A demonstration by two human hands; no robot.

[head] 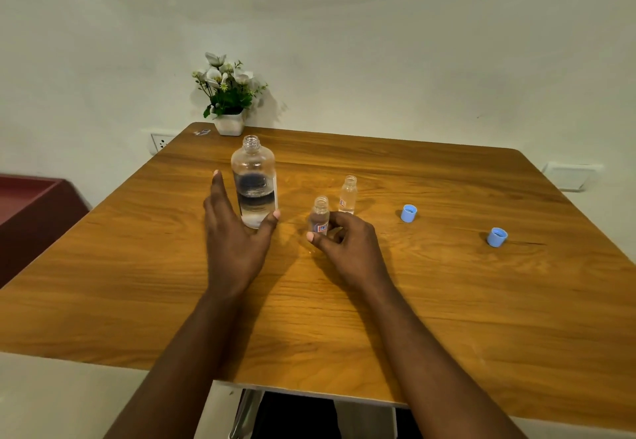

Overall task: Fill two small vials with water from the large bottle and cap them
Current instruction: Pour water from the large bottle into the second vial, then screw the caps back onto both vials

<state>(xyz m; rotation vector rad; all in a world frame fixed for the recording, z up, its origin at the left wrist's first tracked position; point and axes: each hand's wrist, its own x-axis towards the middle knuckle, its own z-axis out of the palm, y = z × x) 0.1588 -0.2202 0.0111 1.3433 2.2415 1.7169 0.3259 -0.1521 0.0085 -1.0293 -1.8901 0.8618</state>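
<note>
The large clear bottle (254, 180) stands upright and uncapped on the wooden table (447, 301), partly filled with water. My left hand (234, 232) is spread around its base, thumb touching the right side, fingers apart. My right hand (347, 246) pinches the near small vial (320, 213), which stands uncapped. A second uncapped vial (348, 194) stands just behind it, untouched. Two blue caps lie to the right: one (409, 213) nearer the vials, the other (497, 237) farther right.
A white pot of artificial flowers (229, 94) sits at the table's far left corner against the wall. A dark red cabinet (31, 211) stands left of the table. Wall sockets (160, 142) are behind the table.
</note>
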